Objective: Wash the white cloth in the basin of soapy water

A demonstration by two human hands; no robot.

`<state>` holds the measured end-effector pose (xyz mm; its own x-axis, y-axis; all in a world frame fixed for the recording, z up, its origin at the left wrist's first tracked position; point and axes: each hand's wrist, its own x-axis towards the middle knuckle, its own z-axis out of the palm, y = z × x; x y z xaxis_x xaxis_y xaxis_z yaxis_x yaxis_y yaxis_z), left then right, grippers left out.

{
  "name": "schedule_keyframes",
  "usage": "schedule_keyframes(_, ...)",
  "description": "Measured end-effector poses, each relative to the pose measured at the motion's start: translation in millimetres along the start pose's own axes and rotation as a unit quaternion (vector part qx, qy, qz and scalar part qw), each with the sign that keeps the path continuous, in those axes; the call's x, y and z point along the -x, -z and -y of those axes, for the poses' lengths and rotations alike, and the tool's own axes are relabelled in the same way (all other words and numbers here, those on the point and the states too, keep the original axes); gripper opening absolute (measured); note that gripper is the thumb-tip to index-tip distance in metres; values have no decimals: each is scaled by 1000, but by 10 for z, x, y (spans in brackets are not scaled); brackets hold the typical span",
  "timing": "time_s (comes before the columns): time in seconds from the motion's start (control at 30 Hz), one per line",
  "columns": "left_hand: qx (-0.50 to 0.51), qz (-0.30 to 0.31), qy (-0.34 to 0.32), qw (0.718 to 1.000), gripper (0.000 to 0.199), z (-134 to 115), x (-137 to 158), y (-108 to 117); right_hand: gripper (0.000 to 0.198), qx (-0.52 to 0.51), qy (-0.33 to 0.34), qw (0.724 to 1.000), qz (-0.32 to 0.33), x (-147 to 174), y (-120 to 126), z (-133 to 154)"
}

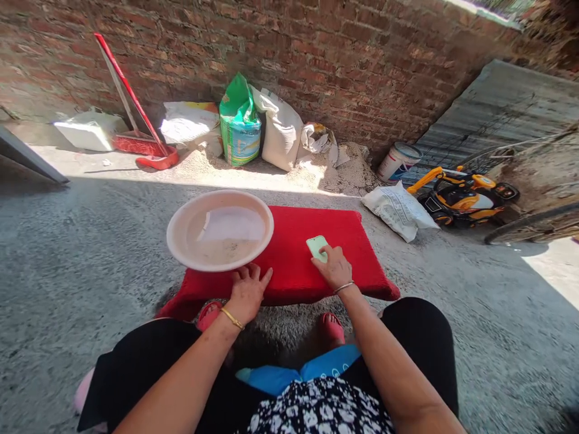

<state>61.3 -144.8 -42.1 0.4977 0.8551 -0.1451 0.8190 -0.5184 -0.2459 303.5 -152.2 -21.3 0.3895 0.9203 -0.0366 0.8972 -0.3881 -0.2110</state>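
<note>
A low bench covered in red cloth (289, 280) stands in front of my knees. On its left side rests a wide pale pink basin (178, 241) with clear water and some dark specks at the bottom. My left hand (248, 295) lies at the basin's near edge, fingers spread over the red cloth, grasping nothing. To the right, a pale green phone (316, 245) is on the cloth, tilted slightly. My right hand (335, 267) grips its near end, with the thumb side over it, so that part is hidden.
Along the brick wall (325, 54) are a green sack (241, 129), a white sack (280, 135), a red broom and dustpan (156, 158) and a bucket (398, 161). A white bag (400, 211) and a yellow toy vehicle (470, 196) are at right on the concrete floor (90, 253).
</note>
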Motion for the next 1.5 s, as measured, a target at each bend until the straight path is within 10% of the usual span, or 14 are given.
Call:
schedule_keyframes(0.1, -9, -6, -16, 1000, 67, 36, 2, 2, 37, -15, 113, 993, 24, 14, -181, 703)
schedule_keyframes(0.2, 2, -7, -20, 1000, 67, 48, 12, 21, 37, -21, 145, 989, 34, -44, -265, 784)
schedule_keyframes(0.47, 18, 8, -9, 1000, 69, 2, 20, 26, 44, 2, -179, 984, -17, -229, 80, -1286)
schedule_keyframes(0.6, 17, 3, -12, 1000, 68, 3, 22, 31, 47, 1, -270, 962, -38, -251, 236, -1666)
schedule_keyframes(0.9, 47, 8, 1, 999, 60, 15, 7, 12, 40, -31, 66, 997, 20, -231, -193, 502)
schedule_keyframes(1.0, 46, 0, 0, 999, 59, 17, -6, -10, 39, -36, 125, 991, 36, -234, -289, 811)
schedule_keyframes(1.1, 25, -3, -3, 1000, 59, 6, -5, -12, 39, -32, 97, 994, 32, -328, -281, 519)
schedule_keyframes(1.37, 51, 20, 5, 998, 60, -50, 6, 83, 46, -3, -206, 978, -20, -510, 147, -1356)
schedule_keyframes(1.5, 38, 17, -3, 999, 60, -38, 7, 98, 47, -9, -245, 968, -47, -566, 225, -1403)
